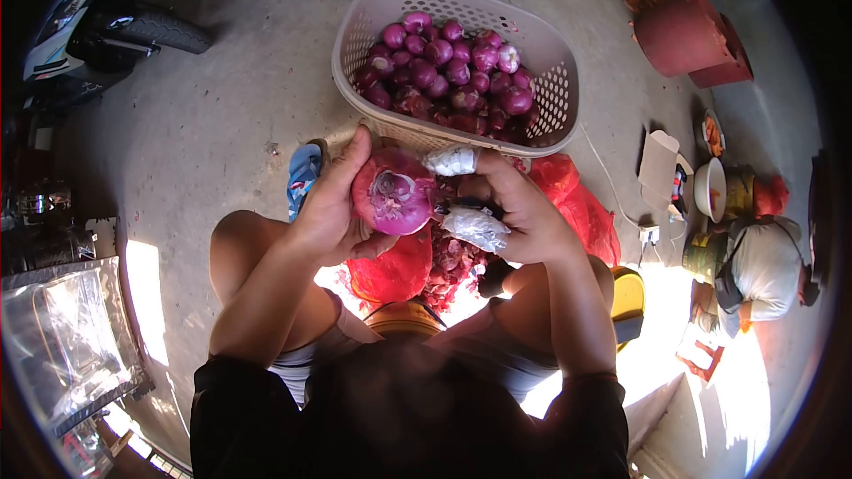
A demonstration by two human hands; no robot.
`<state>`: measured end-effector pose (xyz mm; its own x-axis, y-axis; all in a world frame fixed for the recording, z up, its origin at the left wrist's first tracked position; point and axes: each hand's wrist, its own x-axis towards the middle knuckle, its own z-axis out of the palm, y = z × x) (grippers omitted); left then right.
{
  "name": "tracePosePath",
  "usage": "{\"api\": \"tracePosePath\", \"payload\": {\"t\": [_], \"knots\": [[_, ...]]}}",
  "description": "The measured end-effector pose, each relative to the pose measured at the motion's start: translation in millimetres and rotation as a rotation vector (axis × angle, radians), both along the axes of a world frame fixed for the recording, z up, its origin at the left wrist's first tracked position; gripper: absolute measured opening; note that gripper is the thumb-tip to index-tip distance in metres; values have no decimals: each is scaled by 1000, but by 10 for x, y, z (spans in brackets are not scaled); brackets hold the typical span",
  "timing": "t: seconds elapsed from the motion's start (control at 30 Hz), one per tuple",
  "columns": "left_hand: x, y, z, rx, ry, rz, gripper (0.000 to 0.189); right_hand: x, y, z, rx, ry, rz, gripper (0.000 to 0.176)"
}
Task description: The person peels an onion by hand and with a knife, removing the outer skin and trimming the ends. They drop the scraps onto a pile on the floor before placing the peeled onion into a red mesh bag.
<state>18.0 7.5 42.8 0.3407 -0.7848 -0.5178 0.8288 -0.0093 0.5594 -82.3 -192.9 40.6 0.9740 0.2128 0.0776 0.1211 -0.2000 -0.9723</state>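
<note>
Far left, at ten o'clock from the onion, a motorbike (155, 25) stood parked on the concrete floor (240, 89); nearer, between nine and ten, there was a blue sandal (303, 176). And then the main action! The left hand (335, 200) had the big purple onion (390, 197) cupped, thumb up its near-left side, fingers curled beneath, a firm hold out in front of the body. Up at one o'clock sat the perforated basket (486, 11), heaped with onions (457, 71), while loose skins (454, 277) lay below at five.

Over on the three o'clock side, the right hand (519, 204) stood close in, thumb and a finger apart in foil wraps (477, 228), right by the onion's edge. Something dark showed between those digits, too unclear to name, so I couldn't tell whether it gripped anything. Good technique here, I judged, meant a steady left palm, short pulls at the skin from the neck, a turn of the onion between pulls, and wraps kept snug. Further right lay a red bag (586, 213), and past it, just beyond three, a person (768, 266) bent low.
</note>
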Motion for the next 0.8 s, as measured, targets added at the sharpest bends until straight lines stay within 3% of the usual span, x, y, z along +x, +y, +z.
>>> {"api": "tracePosePath", "payload": {"t": [0.03, 0.13, 0.23, 0.3, 0.4, 0.53, 0.6, 0.63, 0.73, 0.8], "knots": [[-11, -9, 20, 57, -28, 19, 65, 3, 2, -13, -5, -2, 6, 58], [51, 39, -80, -112, -49, -103, 63, 27, -11, -116, 41, -63, 33, 57], [-3, 12, 21, 112, -21, -60, 63, 45, -9, -136, 74, -77, 39, 56], [21, 40, -29, 31, -10, -97, 63, 50, -4, -119, 73, -82, 45, 56], [31, 45, -52, -17, -4, -112, 63, 8, -30, -85, 75, 30, 90, 43], [51, 40, -59, -134, -30, -120, 63, 12, 66, -81, 307, -86, -28, 43], [2, -18, -18, -78, -19, -54, 64, 8, 44, -26, 373, -81, -21, 40], [-14, -39, -3, -49, -13, -21, 65, 14, 60, -13, 341, -202, -68, 41], [0, -23, -49, -92, 5, -35, 60, 5, 10, -9, 286, -183, -69, 42], [-15, -38, 23, -65, -10, 15, 59, -8, 8, 50, 308, -15, -52, 45]]}}
